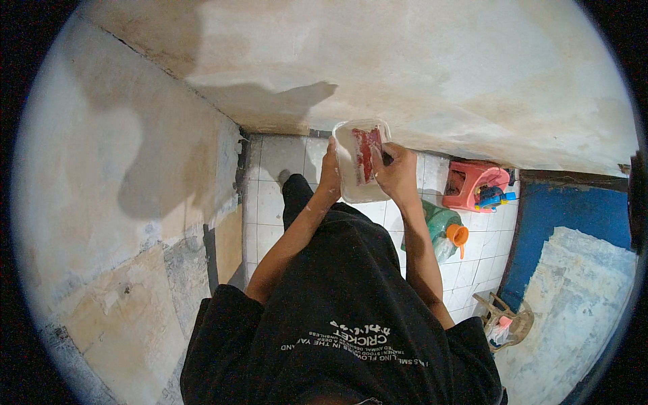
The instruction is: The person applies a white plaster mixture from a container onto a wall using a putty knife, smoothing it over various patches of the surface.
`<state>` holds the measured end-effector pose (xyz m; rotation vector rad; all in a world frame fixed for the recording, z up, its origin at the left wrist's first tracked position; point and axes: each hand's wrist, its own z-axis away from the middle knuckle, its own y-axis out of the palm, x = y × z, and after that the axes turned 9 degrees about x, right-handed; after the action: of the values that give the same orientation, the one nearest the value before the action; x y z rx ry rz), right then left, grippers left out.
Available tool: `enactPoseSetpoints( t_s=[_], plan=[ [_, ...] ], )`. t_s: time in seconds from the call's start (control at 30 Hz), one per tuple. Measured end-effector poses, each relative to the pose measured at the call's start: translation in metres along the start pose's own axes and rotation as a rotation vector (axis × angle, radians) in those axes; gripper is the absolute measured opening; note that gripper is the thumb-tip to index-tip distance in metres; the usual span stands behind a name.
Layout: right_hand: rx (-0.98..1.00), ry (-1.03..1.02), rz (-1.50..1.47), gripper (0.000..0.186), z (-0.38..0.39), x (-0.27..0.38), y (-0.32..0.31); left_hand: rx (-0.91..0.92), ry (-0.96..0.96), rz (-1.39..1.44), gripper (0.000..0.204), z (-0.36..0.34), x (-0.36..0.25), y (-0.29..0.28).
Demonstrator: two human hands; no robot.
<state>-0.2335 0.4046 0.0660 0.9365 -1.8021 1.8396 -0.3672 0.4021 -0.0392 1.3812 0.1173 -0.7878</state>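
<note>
In front of my body, close to the wall, is a clear rectangular plastic tub [349, 183] with whitish smears inside. My left hand [329, 174] grips its left side, fingers mostly behind the wall of the tub. A flat red scraper [366, 152], smeared with pale paste, is at the tub's opening. My right hand [397, 170] is closed on the scraper at its right edge, with a small dark part showing by the fingers. How deep the scraper sits in the tub I cannot tell.
Patchy, plastered walls [432, 74] rise ahead and at left. On the white tiled floor [270, 209] at right stand a pink plastic stool [466, 192] with blue items by it, and a green bottle [440, 226] with an orange spout. Farther right are a wooden stool [521, 327] and a blue-painted surface [567, 209].
</note>
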Motion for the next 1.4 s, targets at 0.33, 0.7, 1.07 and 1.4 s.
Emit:
enactPoseSetpoints(
  t_s=[0.33, 0.7, 1.07, 1.4],
  plan=[
    [0.073, 0.078, -0.203, 0.019, 0.007, -0.007, 0.012, -0.038, 0.038, 0.026, 0.064, 0.001, 0.001, -0.01],
    [0.01, 0.355, -0.697, 0.027, 0.028, -0.018, -0.008, -0.12, 0.03, 0.045, 0.064, 0.009, -0.005, -0.017],
    [0.037, 0.427, -0.98, 0.019, 0.06, -0.043, -0.007, 0.01, 0.041, 0.057, 0.066, -0.004, -0.008, -0.022],
    [-0.003, 0.498, -1.197, 0.029, 0.07, -0.046, -0.006, -0.005, 0.0, 0.008, 0.064, -0.019, -0.007, -0.004]
  ],
)
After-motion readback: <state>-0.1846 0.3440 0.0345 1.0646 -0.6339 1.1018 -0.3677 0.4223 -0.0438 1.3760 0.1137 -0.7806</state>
